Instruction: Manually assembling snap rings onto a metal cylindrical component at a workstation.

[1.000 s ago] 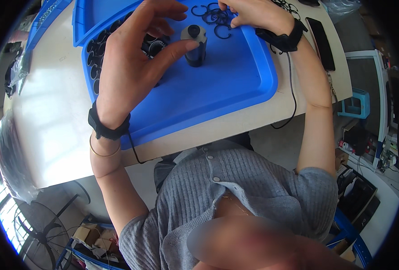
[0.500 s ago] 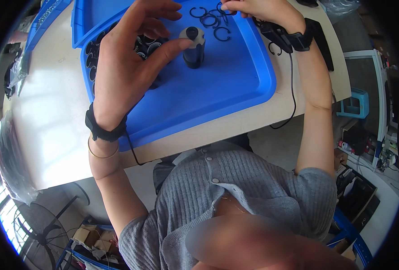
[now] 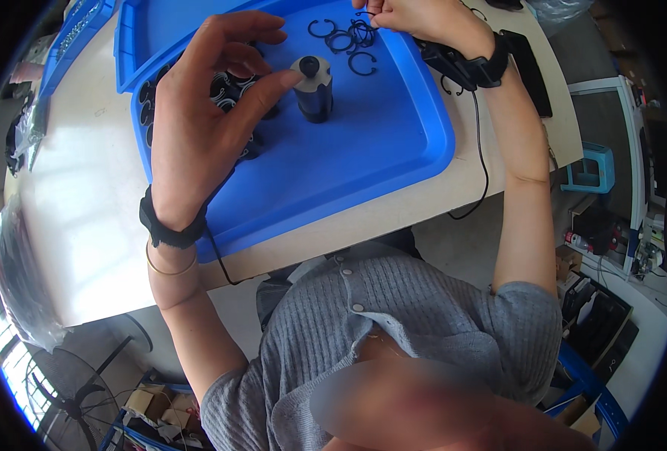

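My left hand [image 3: 209, 113] is open, fingers spread and curved. Its thumb tip is at the upper edge of a dark cylinder [image 3: 314, 101] with a pale top and a black knob, standing upright on the blue tray [image 3: 326, 184]; whether they touch I cannot tell. Several black C-shaped retaining rings [image 3: 362, 63] lie loose at the tray's far side. My right hand [image 3: 422, 22] is at the far right rim beside the rings, fingertips pinched on a thin black retaining ring [image 3: 363, 13]. Behind my left hand, more dark cylindrical parts [image 3: 224, 89] stand in the tray, partly hidden.
Black cables [image 3: 478, 150] run from the bands on both wrists. A ring lies on the table [image 3: 85, 203] right of the tray, near a flat black object [image 3: 527, 75]. Another blue tray [image 3: 149, 37] adjoins at the far left. Plastic bags [image 3: 21, 263] hang at the left edge.
The whole view has shifted slightly, moving the tray and cylinder a little left in the picture. My right fingertips now pinch a ring by the pile; my left hand keeps nearly the same pose.
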Demonstrator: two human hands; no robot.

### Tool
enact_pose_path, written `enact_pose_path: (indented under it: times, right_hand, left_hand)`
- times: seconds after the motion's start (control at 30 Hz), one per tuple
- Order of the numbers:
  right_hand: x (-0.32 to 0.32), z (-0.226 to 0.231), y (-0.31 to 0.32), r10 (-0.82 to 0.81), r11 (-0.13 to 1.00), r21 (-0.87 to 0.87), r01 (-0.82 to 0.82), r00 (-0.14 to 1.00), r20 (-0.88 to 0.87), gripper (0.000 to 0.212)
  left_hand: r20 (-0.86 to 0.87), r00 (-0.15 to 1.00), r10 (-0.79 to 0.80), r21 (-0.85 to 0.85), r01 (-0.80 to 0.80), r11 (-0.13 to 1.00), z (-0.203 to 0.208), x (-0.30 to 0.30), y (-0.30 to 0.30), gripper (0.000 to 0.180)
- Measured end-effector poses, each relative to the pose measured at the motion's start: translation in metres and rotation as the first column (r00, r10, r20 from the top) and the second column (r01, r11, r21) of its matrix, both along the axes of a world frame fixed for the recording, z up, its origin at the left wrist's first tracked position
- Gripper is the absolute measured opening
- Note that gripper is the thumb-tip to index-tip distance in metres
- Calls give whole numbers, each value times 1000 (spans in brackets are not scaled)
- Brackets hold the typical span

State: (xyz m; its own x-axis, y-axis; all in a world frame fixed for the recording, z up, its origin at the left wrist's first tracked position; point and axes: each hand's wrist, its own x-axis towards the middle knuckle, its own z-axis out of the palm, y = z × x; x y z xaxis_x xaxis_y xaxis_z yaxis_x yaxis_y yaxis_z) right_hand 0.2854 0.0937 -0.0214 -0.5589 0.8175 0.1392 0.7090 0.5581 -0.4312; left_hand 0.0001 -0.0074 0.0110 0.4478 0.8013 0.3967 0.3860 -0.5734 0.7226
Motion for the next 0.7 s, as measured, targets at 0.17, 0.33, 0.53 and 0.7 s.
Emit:
enact_pose_path:
  times: [0.17, 0.33, 0.53, 0.7]
  right_hand:
    - [-4, 6, -1, 15, 999, 41, -12, 998, -62, 13]
    - [-9, 17, -6, -124, 977, -191, 99, 984, -127, 14]
    - [-12, 12, -4, 143, 990, 20, -142, 987, -77, 17]
    - [-9, 5, -8, 153, 983, 101, -150, 988, -14, 16]
  left_hand:
    - [10, 1000, -5, 20, 5, 1000, -1, 0, 2, 40]
    - [-16, 1000, -2, 33, 3, 999, 0, -2, 2, 40]
    - [10, 1000, 4, 1, -4, 1000, -1, -2, 2, 37]
    - [-8, 1000, 18, -19, -18, 1000, -1, -2, 1, 35]
